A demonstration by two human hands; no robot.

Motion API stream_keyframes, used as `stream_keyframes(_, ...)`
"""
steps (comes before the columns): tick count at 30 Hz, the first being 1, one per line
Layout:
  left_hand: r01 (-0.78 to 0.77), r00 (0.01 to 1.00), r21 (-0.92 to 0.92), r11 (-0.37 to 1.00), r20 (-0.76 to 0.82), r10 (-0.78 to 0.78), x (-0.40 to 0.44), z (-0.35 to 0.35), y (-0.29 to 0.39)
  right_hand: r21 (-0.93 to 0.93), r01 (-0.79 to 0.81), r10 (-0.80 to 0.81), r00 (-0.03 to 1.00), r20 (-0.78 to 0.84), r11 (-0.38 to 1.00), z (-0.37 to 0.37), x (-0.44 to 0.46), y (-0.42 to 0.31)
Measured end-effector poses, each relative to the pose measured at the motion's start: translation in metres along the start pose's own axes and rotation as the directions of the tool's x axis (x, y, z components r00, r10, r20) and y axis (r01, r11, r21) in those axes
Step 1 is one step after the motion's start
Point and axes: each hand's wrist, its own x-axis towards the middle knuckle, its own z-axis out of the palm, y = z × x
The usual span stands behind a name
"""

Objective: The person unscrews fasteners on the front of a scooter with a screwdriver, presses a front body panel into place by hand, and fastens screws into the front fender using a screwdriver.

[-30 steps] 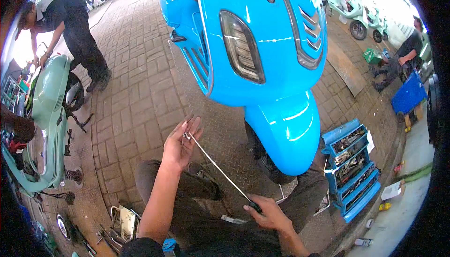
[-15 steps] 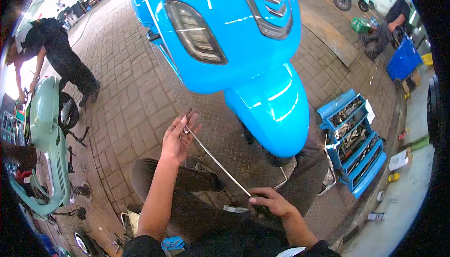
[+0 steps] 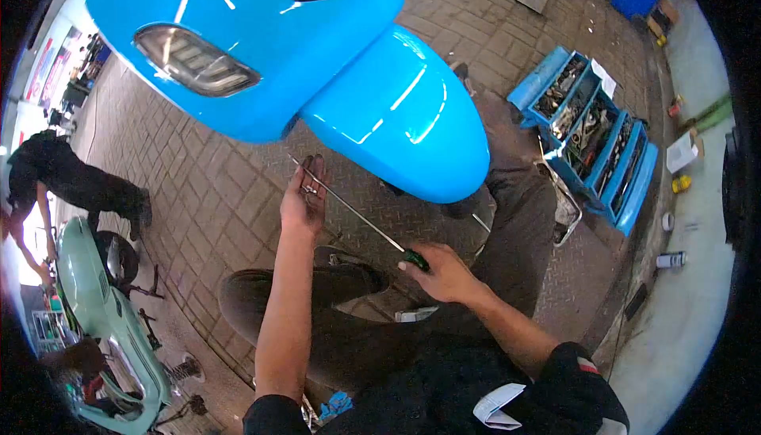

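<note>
Holding a screwdriver (image 3: 369,222) aslant, near the blue scooter (image 3: 317,62)!
Clasping its green handle (image 3: 415,259) in the right hand (image 3: 444,272); cradling small metal bits (image 3: 309,189) in the left hand (image 3: 304,206), with fingers uncurled near the tip. Should feel light and stiff; likely slick along bare metal, so best taken by the handle.

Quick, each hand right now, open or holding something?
Left hand: open, palm up, small metal pieces on it.
Right hand: closed around the screwdriver handle.
</note>
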Motion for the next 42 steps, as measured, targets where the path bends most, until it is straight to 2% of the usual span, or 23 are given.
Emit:
stream_keyframes(2,0.021,0.999,-0.005,1.0,0.025,-0.021,-0.001,0.01,-0.008,0.01,-0.197,0.192,0.964,0.184,0.98,-0.017,0.009,-0.017)
stream_keyframes(3,0.031,0.999,0.008,0.999,0.027,-0.032,0.001,0.014,-0.007,0.022,-0.208,0.201,0.963,0.178,0.978,-0.014,0.01,-0.013)
stream_keyframes(5,0.025,0.999,0.041,0.999,-0.022,-0.024,0.004,0.019,-0.008,-0.018,-0.053,0.053,0.999,-0.008,0.998,-0.004,0.013,-0.005)
stream_keyframes(9,0.011,0.998,0.039,0.999,0.062,-0.014,0.017,0.015,-0.012,0.019,-0.061,0.061,0.998,-0.028,0.998,0.002,0.028,-0.009)
stream_keyframes(11,0.026,0.995,0.06,0.998,0.097,-0.032,0.021,0.016,-0.016,-0.001,0.061,-0.06,0.989,-0.139,0.998,0.004,0.036,-0.01)
stream_keyframes(15,0.027,1.0,0.069,0.997,-0.016,-0.026,0.014,0.026,-0.017,0.043,-0.02,0.024,0.995,-0.101,0.999,-0.007,0.038,-0.023)
stream_keyframes(18,-0.022,0.999,0.102,0.995,0.05,0.017,-0.004,0.037,-0.007,0.037,0.013,-0.008,0.989,-0.145,0.999,-0.013,0.029,-0.027)
stream_keyframes(20,-0.078,0.995,0.155,0.985,0.081,0.066,-0.014,0.038,-0.005,0.028,-0.025,0.027,0.997,-0.074,0.999,-0.023,0.025,-0.034)
stream_keyframes(21,-0.086,0.985,0.142,0.986,0.16,0.063,-0.014,0.035,-0.004,0.047,-0.037,0.041,0.997,-0.069,0.998,-0.024,0.025,-0.033)
stream_keyframes(26,-0.093,0.989,0.223,0.97,0.135,0.064,-0.016,0.033,-0.001,0.093,0.061,-0.044,0.983,-0.178,0.994,-0.025,0.031,-0.033)
stream_keyframes(28,-0.107,0.988,0.227,0.968,0.134,0.078,-0.018,0.035,-0.003,0.107,0.052,-0.034,0.986,-0.165,0.993,-0.027,0.037,-0.038)
stream_keyframes(29,-0.089,0.995,0.228,0.97,0.073,0.074,-0.019,0.035,-0.002,0.116,0.043,-0.025,0.987,-0.158,0.992,-0.027,0.039,-0.039)
stream_keyframes(35,-0.08,0.995,0.198,0.977,-0.045,0.091,-0.029,0.048,0.002,0.08,0.094,-0.075,0.973,-0.22,0.992,-0.019,0.051,-0.041)
stream_keyframes(38,-0.084,0.996,0.19,0.978,0.036,0.078,-0.03,0.045,0.001,0.065,0.103,-0.085,0.969,-0.233,0.993,-0.019,0.05,-0.044)
stream_keyframes(42,-0.112,0.993,0.217,0.97,0.051,0.103,-0.029,0.041,-0.003,0.0,0.15,-0.143,0.949,-0.28,0.989,-0.011,0.051,-0.04)
